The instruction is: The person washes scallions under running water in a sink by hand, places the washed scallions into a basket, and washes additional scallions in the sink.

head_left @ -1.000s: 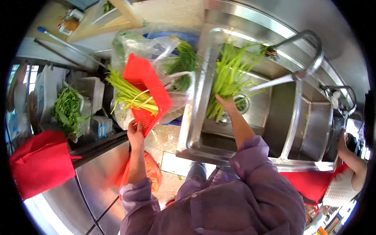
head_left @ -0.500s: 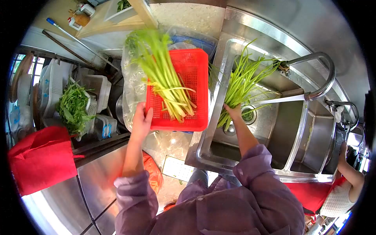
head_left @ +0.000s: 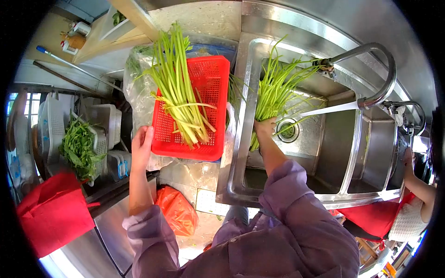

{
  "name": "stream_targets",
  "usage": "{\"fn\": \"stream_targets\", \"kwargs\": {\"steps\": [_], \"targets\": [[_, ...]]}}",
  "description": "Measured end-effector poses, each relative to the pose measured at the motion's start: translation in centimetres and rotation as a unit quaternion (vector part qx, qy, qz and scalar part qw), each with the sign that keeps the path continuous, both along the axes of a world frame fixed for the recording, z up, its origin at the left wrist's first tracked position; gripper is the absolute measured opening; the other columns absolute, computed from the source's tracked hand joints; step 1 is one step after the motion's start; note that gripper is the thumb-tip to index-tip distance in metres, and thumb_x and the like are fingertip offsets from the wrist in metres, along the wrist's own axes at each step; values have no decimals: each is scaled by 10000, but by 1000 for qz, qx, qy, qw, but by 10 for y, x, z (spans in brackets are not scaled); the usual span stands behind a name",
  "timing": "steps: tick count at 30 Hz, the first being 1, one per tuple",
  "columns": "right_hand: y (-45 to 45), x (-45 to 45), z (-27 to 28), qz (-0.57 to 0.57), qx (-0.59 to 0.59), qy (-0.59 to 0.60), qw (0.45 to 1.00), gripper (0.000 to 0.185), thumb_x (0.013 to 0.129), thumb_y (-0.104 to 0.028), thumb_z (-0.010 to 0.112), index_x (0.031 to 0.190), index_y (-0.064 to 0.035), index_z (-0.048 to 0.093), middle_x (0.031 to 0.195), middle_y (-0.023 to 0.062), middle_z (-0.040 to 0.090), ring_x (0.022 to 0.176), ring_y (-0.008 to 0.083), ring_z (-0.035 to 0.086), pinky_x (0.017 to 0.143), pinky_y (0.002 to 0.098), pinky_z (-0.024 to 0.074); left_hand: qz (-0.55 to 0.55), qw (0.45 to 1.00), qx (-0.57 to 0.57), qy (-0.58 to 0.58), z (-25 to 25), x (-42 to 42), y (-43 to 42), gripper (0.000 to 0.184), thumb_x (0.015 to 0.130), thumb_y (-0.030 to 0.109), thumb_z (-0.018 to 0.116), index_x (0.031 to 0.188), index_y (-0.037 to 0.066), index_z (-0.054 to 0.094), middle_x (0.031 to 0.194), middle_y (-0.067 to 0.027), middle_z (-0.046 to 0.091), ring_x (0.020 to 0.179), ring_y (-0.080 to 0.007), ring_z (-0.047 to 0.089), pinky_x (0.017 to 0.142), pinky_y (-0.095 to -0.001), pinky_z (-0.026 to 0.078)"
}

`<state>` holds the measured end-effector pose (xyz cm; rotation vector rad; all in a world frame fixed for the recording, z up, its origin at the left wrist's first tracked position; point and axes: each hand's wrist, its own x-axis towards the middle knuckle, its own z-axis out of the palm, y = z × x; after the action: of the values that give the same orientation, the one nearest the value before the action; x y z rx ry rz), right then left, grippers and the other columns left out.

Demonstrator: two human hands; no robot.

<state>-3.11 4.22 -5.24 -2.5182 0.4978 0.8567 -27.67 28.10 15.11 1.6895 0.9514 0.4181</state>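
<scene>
A red plastic basket stands left of the sink, with a bunch of long leafy green stalks lying across it, pale ends toward me. At its left rim is my left hand, closed on the edge; part of the fingers is hidden. My right hand is closed around a bunch of thin green stalks in the left basin of the metal sink. Beside that hand is the round drain. A stream of water runs from the curved faucet toward the stalks.
Leafy greens fill a white basket among stacked containers at left. Clear plastic bags lie under and beside the red basket. An orange bag is on the floor. Another person's arm reaches toward the sink's far right end.
The view has shifted, so the sink and basket appear farther left. My left hand stays at the basket's left rim. The stalks in the basket, blurred before, now lie still. My right hand keeps its grip.
</scene>
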Motion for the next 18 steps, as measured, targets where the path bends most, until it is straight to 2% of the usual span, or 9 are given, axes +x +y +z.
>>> {"fn": "stream_targets", "kwargs": {"steps": [4,6,10,12,13,14,16,17,18], "targets": [[3,3,3,-45,-61,-67,995,1058,553,-427,734,1314,-85,85,1207,215,345,1125,363,361,938,436,304,-10,999,22,37,-1,2,-2,263,888,272,448,854,22,522,785,6,515,723,-52,447,663,-201,374],[-9,7,-4,-50,-72,-82,993,1020,560,-389,737,1305,-92,108,1171,212,375,1097,357,393,920,428,331,62,998,11,-12,-6,0,-2,264,887,270,449,864,21,531,777,7,522,711,-61,453,665,-203,379],[-49,20,-18,-84,8,-150,985,873,545,-317,747,1219,-52,260,1045,192,474,916,341,524,810,377,427,62,998,11,6,-3,-10,1,250,887,247,445,859,13,527,752,12,536,710,-70,476,668,-196,381],[-83,32,-34,-88,204,-184,958,783,534,-263,749,1150,-11,336,969,173,530,880,304,545,790,365,433,92,996,11,-13,4,-8,-8,224,881,221,453,863,8,522,761,2,537,715,-71,476,672,-196,380],[-102,39,-66,-142,263,-166,940,649,565,-187,728,1087,20,402,906,149,560,827,266,563,724,350,456,120,992,13,-26,10,-7,-13,199,875,195,460,866,4,516,770,-8,538,719,-73,477,675,-195,380],[-113,40,-48,-144,258,-172,940,649,565,-187,728,1087,20,402,906,149,560,827,266,563,724,350,456,115,993,7,-30,15,-4,-23,199,875,195,460,866,4,516,770,-8,538,719,-73,477,675,-195,380],[-131,39,-1,-172,388,8,906,493,609,-132,704,1017,15,470,901,127,558,777,245,569,658,338,471,182,956,182,-141,28,6,-49,148,855,147,483,869,2,509,802,-35,537,740,-85,485,689,-208,386],[-138,36,16,-214,393,24,894,360,655,-105,674,954,15,515,892,126,558,736,244,572,616,345,477,169,953,205,-145,38,9,-66,100,834,99,491,859,3,510,833,-61,539,769,-118,498,721,-233,395],[-140,37,37,-215,393,15,894,360,655,-105,674,954,15,515,892,126,558,736,244,572,616,345,477,117,954,219,-165,51,18,-89,83,822,76,491,858,3,510,834,-63,543,774,-134,503,731,-246,399]]}}
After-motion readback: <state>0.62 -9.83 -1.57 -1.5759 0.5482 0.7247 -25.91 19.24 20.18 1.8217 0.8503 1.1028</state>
